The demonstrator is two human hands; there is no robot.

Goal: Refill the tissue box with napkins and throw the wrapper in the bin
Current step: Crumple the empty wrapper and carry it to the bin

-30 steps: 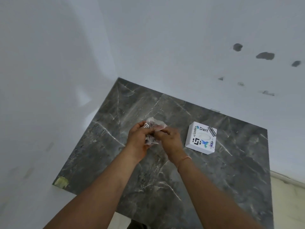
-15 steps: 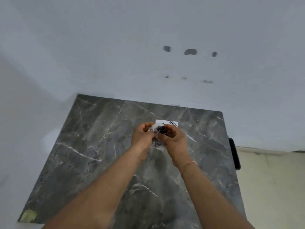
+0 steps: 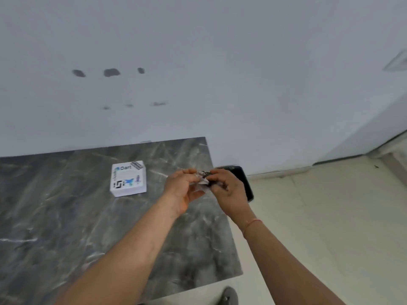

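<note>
Both hands (image 3: 207,188) still crumple wrapper (image 3: 203,180) | tissue box (image 3: 128,178) now left

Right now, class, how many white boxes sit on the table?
1. The box sits on the table near the wall, to the left of both hands. None seem hidden.

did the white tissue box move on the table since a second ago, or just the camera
No, as far as the frames show. The white tissue box sits near the marble table's far edge as before; only the view swung right.
</note>
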